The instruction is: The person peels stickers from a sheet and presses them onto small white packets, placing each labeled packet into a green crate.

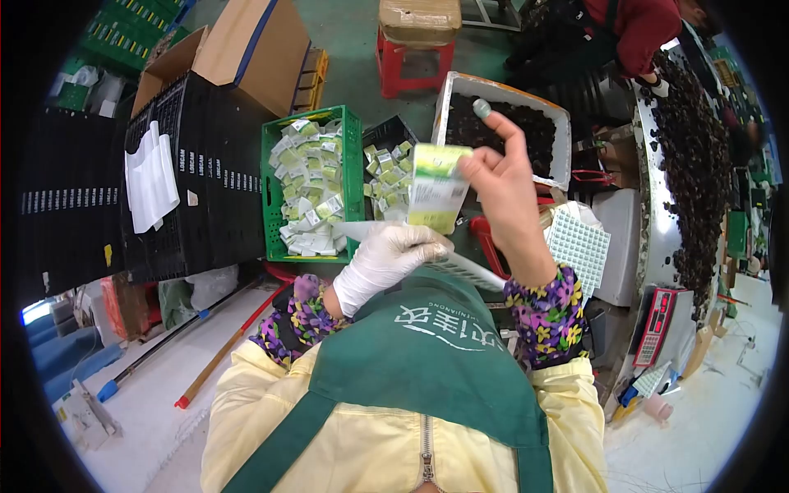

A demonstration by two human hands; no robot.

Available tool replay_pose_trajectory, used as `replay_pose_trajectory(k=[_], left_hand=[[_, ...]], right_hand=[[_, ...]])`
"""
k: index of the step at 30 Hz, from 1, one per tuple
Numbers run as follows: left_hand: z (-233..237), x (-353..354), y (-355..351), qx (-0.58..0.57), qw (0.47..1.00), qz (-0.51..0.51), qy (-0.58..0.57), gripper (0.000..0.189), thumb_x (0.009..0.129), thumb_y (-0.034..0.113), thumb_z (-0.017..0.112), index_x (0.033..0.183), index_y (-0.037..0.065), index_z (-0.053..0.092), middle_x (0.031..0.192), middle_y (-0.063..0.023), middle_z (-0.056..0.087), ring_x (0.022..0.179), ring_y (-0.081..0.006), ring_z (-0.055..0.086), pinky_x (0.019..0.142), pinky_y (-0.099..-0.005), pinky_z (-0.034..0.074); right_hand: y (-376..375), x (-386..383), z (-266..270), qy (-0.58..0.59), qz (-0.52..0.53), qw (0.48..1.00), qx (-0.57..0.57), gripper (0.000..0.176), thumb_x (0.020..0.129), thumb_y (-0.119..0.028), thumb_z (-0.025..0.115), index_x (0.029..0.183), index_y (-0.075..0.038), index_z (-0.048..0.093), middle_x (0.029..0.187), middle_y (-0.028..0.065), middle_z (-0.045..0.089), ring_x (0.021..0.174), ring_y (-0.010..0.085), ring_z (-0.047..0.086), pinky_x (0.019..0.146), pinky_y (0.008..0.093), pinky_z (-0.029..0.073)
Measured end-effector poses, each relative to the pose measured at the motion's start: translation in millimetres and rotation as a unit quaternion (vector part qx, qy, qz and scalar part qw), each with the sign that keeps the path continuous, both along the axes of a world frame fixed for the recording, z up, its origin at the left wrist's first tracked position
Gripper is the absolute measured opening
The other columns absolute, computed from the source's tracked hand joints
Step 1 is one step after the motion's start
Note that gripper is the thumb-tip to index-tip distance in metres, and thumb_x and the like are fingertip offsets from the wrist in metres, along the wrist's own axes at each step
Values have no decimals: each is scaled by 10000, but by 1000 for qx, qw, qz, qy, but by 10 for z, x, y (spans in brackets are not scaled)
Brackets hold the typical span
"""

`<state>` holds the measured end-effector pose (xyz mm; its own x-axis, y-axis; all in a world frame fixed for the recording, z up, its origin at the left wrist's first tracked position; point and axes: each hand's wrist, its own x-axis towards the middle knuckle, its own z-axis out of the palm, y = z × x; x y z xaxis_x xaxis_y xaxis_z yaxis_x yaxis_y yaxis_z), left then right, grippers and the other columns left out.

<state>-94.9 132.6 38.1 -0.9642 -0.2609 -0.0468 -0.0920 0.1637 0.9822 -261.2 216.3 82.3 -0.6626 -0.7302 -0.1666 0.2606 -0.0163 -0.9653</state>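
My right hand point(503, 177) is bare except for a pale cover on the raised index fingertip. Its thumb and folded fingers pinch the upper right corner of a green-and-white printed card point(437, 191). My left hand point(385, 261), in a white glove, is closed around a thin white slotted panel point(467, 269) just under the card's lower edge. Part of that panel is hidden behind the gloved fingers. Just beyond my left hand stands a green crate point(353, 177) full of small green-and-white packets point(311, 168). More such packets lie in a black crate point(389, 130) beside it.
A foam box point(562, 123) of dark pieces stands ahead, with a red stool point(417, 62) behind. Stacked black crates point(209, 177) rise at left. A white dotted sheet point(578, 246) and a red-fronted scale point(655, 327) are at right. Another person point(649, 33) works over dark pieces.
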Motion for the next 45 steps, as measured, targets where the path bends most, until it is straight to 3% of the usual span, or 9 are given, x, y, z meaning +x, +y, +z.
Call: replay_pose_trajectory(k=[6, 11, 17, 19, 23, 27, 31, 36, 45], left_hand=[[24, 62, 25, 31, 999, 36, -4, 144, 853, 147, 672, 926, 30, 711, 866, -100, 716, 774, -197, 694, 711, -291, 529], [-6, 34, -10, -33, 993, 101, 50, 142, 826, 157, 698, 920, 53, 717, 850, -90, 712, 773, -225, 688, 697, -315, 529], [-5, -4, -9, -196, 970, 96, 105, 172, 767, 218, 733, 905, 115, 726, 782, -87, 686, 714, -264, 652, 644, -362, 500], [-17, 14, 0, -271, 953, 78, 110, 185, 755, 233, 737, 908, 129, 727, 766, -90, 677, 695, -278, 641, 625, -364, 492], [-29, 48, 3, -283, 952, 74, 89, 172, 779, 198, 729, 922, 103, 725, 774, -90, 685, 691, -270, 648, 649, -345, 506], [135, 64, -127, -34, 974, 222, 15, 164, 893, 155, 655, 968, 16, 697, 849, -52, 703, 724, -95, 622, 690, -240, 493], [-8, 40, -356, 275, 906, 322, 0, 207, 920, 185, 626, 1015, 7, 672, 854, -10, 689, 742, -82, 614, 698, -216, 486], [-10, -41, -303, 212, 927, 304, 63, 225, 902, 208, 658, 1026, 21, 675, 886, -3, 685, 788, -66, 597, 738, -204, 467], [17, -6, -329, 183, 932, 309, 42, 235, 887, 221, 674, 1006, 18, 680, 891, -11, 685, 775, -50, 567, 724, -200, 452]], right_hand=[[68, -136, -173, 161, -84, 981, 73, 237, 859, -100, 637, 1042, 36, 571, 865, 37, 590, 808, 91, 547, 750, 228, 453], [293, 241, -200, 83, 4, 987, 137, 165, 841, -124, 653, 804, 34, 624, 848, 39, 573, 804, 99, 524, 748, 245, 429], [242, 338, -162, 152, 23, 977, 149, 207, 803, -177, 679, 756, 14, 614, 836, 78, 588, 800, 175, 550, 748, 301, 437], [255, 317, -128, 345, 60, 909, 228, 241, 789, -222, 685, 810, -3, 588, 816, 88, 600, 787, 234, 569, 734, 350, 449], [309, 126, -283, 311, 6, 909, 277, 343, 786, -245, 688, 986, -15, 530, 776, 86, 606, 730, 252, 586, 693, 389, 462], [612, -154, -327, 306, 10, 931, 199, 301, 816, -186, 664, 1030, -1, 563, 852, 95, 624, 780, 203, 600, 739, 317, 477], [856, -172, -244, 322, 34, 927, 191, 220, 837, -161, 649, 969, -2, 574, 835, 83, 626, 774, 172, 588, 735, 299, 471], [891, -119, -217, 247, -23, 953, 177, 294, 929, -249, 606, 778, -4, 546, 646, -28, 490, 635, 50, 409, 555, 223, 359], [847, -70, -288, 142, -45, 986, 81, 308, 916, -275, 640, 774, -27, 524, 684, -61, 467, 646, 34, 385, 558, 210, 336]])
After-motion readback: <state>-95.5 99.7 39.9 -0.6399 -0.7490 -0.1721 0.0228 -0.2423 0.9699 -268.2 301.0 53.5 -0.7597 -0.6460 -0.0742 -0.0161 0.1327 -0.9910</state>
